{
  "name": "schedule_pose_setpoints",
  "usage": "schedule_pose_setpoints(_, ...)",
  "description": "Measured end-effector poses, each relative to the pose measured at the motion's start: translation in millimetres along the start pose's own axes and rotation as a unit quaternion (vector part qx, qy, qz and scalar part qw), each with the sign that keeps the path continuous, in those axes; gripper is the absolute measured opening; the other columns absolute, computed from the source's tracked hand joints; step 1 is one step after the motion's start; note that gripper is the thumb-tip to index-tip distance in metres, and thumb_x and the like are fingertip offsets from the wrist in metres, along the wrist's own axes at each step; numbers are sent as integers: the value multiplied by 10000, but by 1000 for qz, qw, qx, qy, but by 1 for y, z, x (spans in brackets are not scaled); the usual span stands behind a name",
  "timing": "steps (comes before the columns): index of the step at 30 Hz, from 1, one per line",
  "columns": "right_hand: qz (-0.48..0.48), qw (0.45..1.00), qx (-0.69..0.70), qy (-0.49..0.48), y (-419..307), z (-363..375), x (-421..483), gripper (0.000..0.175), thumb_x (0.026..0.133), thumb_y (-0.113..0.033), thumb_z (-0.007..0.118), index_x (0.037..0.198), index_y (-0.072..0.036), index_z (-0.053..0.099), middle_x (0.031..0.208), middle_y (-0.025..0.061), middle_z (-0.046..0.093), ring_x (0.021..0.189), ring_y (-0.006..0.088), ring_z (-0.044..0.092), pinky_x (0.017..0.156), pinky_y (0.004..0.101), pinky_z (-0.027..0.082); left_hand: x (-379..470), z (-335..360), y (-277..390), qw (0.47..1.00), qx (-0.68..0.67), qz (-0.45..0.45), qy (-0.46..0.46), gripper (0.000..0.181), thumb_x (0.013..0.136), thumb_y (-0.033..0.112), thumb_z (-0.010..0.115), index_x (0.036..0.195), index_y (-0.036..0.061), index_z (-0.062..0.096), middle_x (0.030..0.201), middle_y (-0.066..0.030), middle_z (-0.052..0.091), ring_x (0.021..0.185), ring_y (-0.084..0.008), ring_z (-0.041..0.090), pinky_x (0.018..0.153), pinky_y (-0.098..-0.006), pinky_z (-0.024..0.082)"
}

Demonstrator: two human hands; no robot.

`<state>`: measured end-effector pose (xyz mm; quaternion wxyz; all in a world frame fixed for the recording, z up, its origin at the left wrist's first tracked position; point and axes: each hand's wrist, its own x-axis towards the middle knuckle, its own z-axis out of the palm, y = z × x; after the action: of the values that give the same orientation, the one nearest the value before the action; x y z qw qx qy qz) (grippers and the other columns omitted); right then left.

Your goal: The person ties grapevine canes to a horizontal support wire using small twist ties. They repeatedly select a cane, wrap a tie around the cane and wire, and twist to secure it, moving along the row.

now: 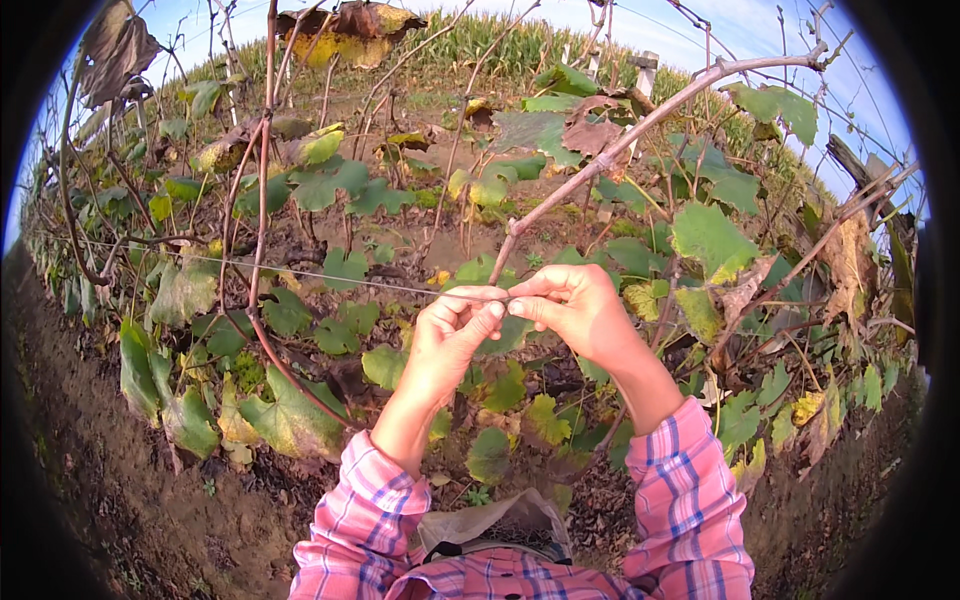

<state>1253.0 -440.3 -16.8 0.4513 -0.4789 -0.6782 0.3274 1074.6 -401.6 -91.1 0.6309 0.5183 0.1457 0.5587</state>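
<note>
My left hand (454, 326) and my right hand (574, 307) meet almost fingertip to fingertip in front of me. Between them, a thick bare grapevine cane (559, 196) comes down from the upper right to the taut trellis wire (360, 282). Thumb and forefinger of each hand pinch a thin dark wire piece (507, 300) at this crossing. My fingers cover most of it, so whether it loops around the cane cannot be seen. At my waist hangs an open pale bag (491, 519) with a mass of thin dark strands inside.
Thin reddish canes (262, 202) rise on the left across the wire. Green and yellowing vine leaves (292, 412) surround my arms. A thick cane (814, 262) slants on the right near a wooden post (855, 161). Beyond stand short pale posts (645, 73) and tall maize-like plants (487, 45).
</note>
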Motion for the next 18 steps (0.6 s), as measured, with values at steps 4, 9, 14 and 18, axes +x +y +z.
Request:
schedule_pose_setpoints(4, 29, 999, 15, -36, -7, -5, 0, 120, 869, -47, 768, 969, 16, 747, 844, 57, 735, 735, 92, 646, 638, 254, 513, -1, 2, -2, 999, 33, 9, 16, 207, 958, 98, 696, 1133, -10, 666, 973, -35, 698, 809, -82, 601, 747, -246, 512)
schedule_pose_setpoints(9, 66, 996, 25, -55, -13, -7, 1, 96, 871, -22, 757, 953, 25, 741, 858, 63, 736, 765, 103, 667, 663, 266, 532, 1, 4, -7, 999, 29, 20, 21, 156, 961, 30, 663, 1110, -16, 665, 920, -19, 673, 773, -73, 586, 723, -235, 501)
schedule_pose_setpoints(14, 73, 995, 31, -62, -17, -6, 0, 78, 876, -70, 768, 916, -15, 728, 803, 25, 708, 700, 77, 628, 609, 239, 492, 3, 2, -12, 998, 38, 41, 27, 161, 955, 27, 666, 1107, -25, 652, 909, -31, 673, 781, -93, 611, 734, -246, 517)
schedule_pose_setpoints(18, 77, 996, 10, -44, -18, -5, 0, 102, 886, -84, 757, 902, -1, 701, 784, 29, 687, 667, 88, 604, 603, 266, 504, 2, 2, -20, 996, 30, 77, 30, 159, 959, 41, 669, 1103, -22, 644, 913, -36, 671, 796, -104, 620, 748, -258, 524)
